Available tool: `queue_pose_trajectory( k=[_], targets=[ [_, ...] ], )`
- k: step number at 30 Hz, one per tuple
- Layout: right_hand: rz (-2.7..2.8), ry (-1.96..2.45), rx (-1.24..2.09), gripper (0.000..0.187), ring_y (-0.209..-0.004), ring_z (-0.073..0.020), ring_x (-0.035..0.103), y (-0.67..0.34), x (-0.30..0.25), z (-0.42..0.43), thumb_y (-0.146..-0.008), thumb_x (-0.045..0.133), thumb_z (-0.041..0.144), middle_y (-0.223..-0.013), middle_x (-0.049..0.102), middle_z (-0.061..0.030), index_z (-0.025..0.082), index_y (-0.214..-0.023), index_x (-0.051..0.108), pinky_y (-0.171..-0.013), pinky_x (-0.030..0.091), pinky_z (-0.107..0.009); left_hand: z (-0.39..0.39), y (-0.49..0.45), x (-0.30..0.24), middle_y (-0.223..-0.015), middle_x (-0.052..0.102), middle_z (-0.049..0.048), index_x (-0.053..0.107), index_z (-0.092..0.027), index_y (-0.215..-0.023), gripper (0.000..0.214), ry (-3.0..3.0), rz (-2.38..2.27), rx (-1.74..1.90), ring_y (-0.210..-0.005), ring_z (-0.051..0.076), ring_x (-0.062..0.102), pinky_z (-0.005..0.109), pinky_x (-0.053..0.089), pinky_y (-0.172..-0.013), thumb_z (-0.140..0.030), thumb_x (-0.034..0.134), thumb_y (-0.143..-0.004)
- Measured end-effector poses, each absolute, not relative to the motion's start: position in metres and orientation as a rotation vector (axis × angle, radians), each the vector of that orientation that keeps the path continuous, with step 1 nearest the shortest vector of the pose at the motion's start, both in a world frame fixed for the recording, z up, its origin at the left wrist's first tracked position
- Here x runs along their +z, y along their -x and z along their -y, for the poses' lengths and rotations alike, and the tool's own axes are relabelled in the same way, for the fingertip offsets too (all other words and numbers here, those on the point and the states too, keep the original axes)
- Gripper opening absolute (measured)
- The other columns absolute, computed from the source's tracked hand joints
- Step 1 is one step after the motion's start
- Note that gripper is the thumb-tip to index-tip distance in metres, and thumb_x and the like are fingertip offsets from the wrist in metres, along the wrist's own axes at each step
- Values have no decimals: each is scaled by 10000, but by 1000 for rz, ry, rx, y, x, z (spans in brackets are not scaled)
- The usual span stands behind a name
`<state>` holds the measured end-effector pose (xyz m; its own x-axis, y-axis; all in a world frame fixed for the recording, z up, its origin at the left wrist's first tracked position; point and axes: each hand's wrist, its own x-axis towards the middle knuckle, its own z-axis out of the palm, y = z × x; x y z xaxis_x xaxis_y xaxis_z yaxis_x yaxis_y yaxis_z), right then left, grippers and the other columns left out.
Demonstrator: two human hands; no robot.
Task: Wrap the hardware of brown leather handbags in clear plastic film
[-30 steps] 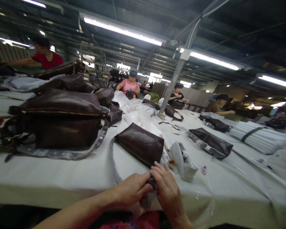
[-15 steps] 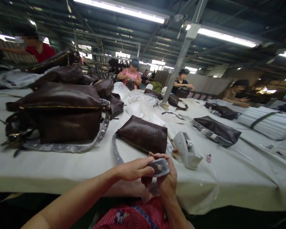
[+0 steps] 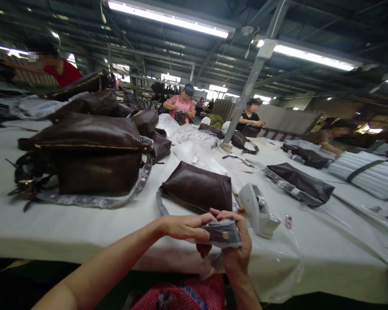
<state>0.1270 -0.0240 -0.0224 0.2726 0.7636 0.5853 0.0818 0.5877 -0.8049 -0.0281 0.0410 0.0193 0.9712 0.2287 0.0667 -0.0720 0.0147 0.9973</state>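
Both hands hold a dark bag strap (image 3: 221,234) wrapped in clear plastic, just over the table's front edge. My left hand (image 3: 188,227) pinches it from the left between thumb and fingers. Around its right end my right hand (image 3: 241,243) is closed, fingers curled over the top. A gold-coloured stud shows through the plastic. Loose plastic hangs below the hands. Right behind them a dark brown leather bag (image 3: 198,185) lies on the table, and a wrapped strap runs from its left corner down toward my left wrist.
A white tape dispenser (image 3: 258,211) stands right of my hands, beside a small pink object (image 3: 288,221). Stacked brown bags (image 3: 93,155) fill the left; another bag (image 3: 300,183) lies right. A metal post (image 3: 245,94) rises mid-table. Several co-workers are around the table.
Both hands have moved slightly right with the strap, and more of its length now shows flat between them. The whole view has shifted a little. At far right, a co-worker's arm now reaches lower.
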Motion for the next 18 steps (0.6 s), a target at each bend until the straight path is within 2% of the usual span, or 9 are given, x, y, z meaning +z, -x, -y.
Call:
queue_pose_trajectory(
  k=[3, 5, 8, 11, 15, 18],
  targets=[
    [1114, 839, 621, 181, -941, -262, 676, -126, -28, 17, -801, 584, 279, -957, 656, -47, 224, -962, 523, -817, 539, -449, -32, 26, 21, -618, 531, -50, 430, -198, -947, 226, -1684, -313, 326, -559, 117, 549, 241, 437, -604, -412, 495, -909],
    [1283, 912, 422, 213, -1013, -271, 658, -138, -29, 13, -802, 586, 236, -1047, 662, -72, 226, -1011, 544, -852, 537, -466, -20, 24, 21, -618, 531, -49, 445, -195, -957, 118, -1762, -467, 373, -548, 109, 533, 226, 427, -579, -308, 441, -925],
    [1776, 974, 3, 248, -1131, -266, 605, -160, -25, 13, -828, 566, 170, -1134, 661, -87, 230, -1064, 613, -956, 499, -476, -3, 19, 20, -612, 535, -53, 456, -191, -1030, 135, -1837, -640, 437, -542, 106, 519, 217, 415, -568, -259, 405, -925],
    [1903, 968, -175, 210, -1107, -248, 614, -170, -19, 19, -878, 514, 187, -1112, 664, -97, 226, -1051, 625, -924, 522, -434, 1, 16, 20, -621, 552, -50, 442, -191, -1073, 174, -1794, -616, 450, -556, 113, 536, 216, 416, -569, -279, 410, -926],
    [1597, 1012, -1, 215, -1021, -266, 627, -154, -18, 26, -864, 514, 330, -1100, 645, -122, 204, -1023, 586, -852, 524, -447, -19, 20, 22, -655, 571, -36, 431, -193, -1015, 271, -1593, -299, 318, -571, 114, 560, 235, 449, -607, -437, 484, -907],
    [1345, 989, 302, 201, -959, -258, 648, -141, -25, 24, -818, 537, 319, -1020, 662, -90, 205, -984, 551, -816, 530, -432, -33, 24, 19, -668, 562, -37, 472, -189, -986, 372, -1581, -255, 285, -562, 97, 547, 230, 448, -619, -531, 549, -858]
  ],
)
